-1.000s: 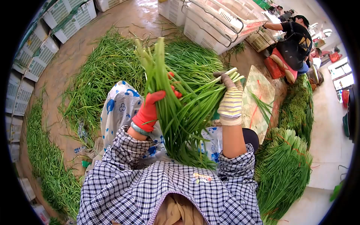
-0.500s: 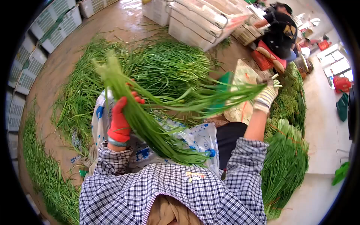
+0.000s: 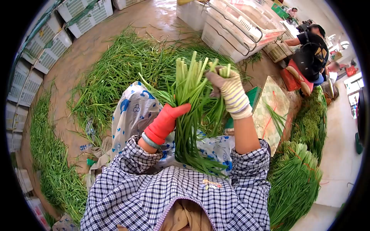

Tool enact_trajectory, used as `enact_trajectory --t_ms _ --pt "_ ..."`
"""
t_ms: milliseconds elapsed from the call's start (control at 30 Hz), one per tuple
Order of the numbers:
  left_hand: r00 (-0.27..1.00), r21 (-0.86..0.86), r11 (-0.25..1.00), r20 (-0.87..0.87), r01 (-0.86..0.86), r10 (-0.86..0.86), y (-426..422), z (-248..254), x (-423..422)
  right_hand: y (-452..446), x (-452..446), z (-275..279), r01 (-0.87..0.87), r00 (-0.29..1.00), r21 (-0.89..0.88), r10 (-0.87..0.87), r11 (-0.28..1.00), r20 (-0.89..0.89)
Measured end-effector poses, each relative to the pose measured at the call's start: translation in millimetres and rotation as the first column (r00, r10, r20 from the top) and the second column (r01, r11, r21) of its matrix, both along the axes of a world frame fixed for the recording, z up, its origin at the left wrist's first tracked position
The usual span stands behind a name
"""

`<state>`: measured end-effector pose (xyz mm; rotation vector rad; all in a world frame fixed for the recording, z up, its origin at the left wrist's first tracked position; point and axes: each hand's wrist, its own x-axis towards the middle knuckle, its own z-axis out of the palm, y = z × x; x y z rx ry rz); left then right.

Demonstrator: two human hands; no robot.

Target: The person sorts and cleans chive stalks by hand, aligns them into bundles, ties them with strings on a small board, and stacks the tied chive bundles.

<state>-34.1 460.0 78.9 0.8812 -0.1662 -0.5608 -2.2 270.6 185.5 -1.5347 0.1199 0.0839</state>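
A bunch of garlic chives (image 3: 188, 131) stands upright over my lap, pale cut ends up and green leaves hanging down. My left hand (image 3: 168, 120), in a red glove, is closed around the middle of it. In a striped glove with a dark fingertip area, my right hand (image 3: 232, 93) pinches a smaller lot of chives (image 3: 219, 111) beside the bunch's upper right. Its fingertips lie close to the pale ends. Under both hands a plastic sheet with blue prints (image 3: 133, 104) covers my lap.
Loose chives (image 3: 115, 65) are heaped on the floor ahead, with more along the left (image 3: 54, 150). Tied bundles (image 3: 295, 181) lie at my right near a patterned board (image 3: 274, 107). White crates (image 3: 231, 34) stand ahead; others (image 3: 27, 84) line the left. A person (image 3: 310, 50) sits far right.
My right hand has come in from the far right with its chives to beside the left hand's bunch. That bunch has turned from slanted to upright, and the view has shifted left.
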Motion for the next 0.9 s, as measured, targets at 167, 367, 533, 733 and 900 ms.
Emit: enact_trajectory --t_ms 167,367,533,733,900 --pt "0.998 -0.115 0.993 -0.069 -0.008 0.0 2.0 0.6 3.6 -24.9 -2.9 -23.5 0.032 0.999 0.13 -0.028 0.991 -0.036" --pt "0.996 -0.008 0.996 0.022 0.088 -0.088 0.7 12.1 1.0 -21.9 -5.1 -27.9 0.165 0.986 -0.123 -0.168 0.979 -0.01" --pt "0.997 0.016 0.998 0.06 0.057 -0.058 9.3 10.2 -1.7 -84.4 -6.9 -29.3 0.209 0.977 -0.24 -0.213 0.948 0.011" --pt "0.998 0.097 0.995 0.05 0.037 -0.042 0.1 6.2 1.6 -48.2 -30.5 3.8 0.124 0.991 -0.056 -0.126 0.991 -0.045" --pt "0.985 0.126 0.992 0.168 0.013 -0.034 -6.6 16.0 -2.5 -16.1 -18.6 -0.6 0.108 0.994 -0.062 -0.108 0.992 0.006"
